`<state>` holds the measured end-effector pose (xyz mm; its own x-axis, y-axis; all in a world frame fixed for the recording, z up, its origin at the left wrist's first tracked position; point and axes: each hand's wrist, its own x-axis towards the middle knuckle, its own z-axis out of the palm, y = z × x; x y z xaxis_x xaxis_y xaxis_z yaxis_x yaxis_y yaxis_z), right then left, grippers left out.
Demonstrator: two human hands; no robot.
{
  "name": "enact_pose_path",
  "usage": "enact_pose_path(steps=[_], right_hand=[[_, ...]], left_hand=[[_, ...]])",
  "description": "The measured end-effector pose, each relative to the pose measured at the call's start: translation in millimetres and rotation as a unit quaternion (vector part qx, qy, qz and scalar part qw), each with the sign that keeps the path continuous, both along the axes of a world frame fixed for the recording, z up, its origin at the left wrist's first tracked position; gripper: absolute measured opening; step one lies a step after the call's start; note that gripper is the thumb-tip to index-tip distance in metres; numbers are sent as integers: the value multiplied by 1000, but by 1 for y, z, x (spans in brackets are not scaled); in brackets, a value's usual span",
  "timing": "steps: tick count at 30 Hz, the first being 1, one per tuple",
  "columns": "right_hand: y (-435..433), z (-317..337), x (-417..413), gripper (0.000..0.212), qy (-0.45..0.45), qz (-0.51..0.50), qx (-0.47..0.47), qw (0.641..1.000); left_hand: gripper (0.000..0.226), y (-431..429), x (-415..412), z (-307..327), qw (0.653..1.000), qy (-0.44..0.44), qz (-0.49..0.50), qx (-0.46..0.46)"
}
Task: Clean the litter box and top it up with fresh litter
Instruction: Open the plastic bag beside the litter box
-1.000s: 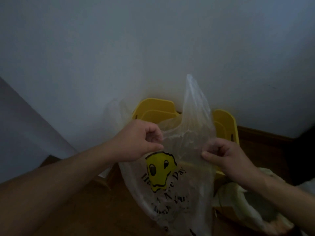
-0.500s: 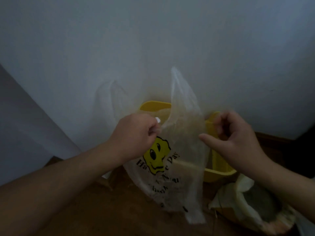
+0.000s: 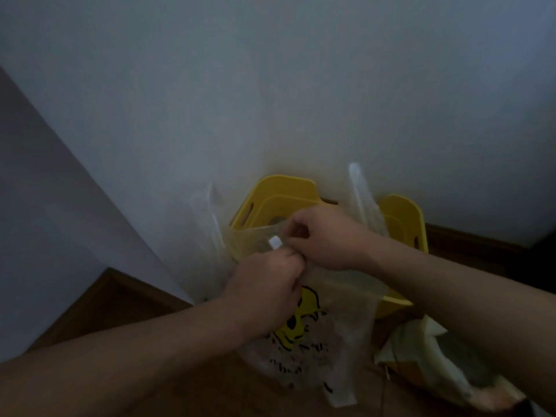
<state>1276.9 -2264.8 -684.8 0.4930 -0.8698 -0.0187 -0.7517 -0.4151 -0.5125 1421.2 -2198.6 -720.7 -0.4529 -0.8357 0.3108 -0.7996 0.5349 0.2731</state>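
Both hands now meet: left hand (image 3: 264,291) and right hand (image 3: 326,240) pinch the mouth of the plastic bag (image 3: 340,335), which hangs straight below their fingers, before the yellow litter box (image 3: 279,188) against the wall.

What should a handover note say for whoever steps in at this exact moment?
Left hand: pinches the top edge of the smiley plastic bag.
Right hand: pinches the same edge beside it.
Yellow litter box stands behind the bag, by the wall; crumpled pale bag lies on the floor, right.
Done: bag in hand. Left: likely opening it, scooping, fresh litter.
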Motion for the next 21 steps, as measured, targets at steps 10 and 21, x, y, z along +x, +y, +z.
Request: enact_pose_path(steps=[10,21], right_hand=[[14,-20,-31,64,179,17,85,980],[35,-53,-43,72,209,62,168,961]], left_hand=[[19,-9,2,-11,757,380,215,486],[103,-3,11,-27,796,256,196,513]])
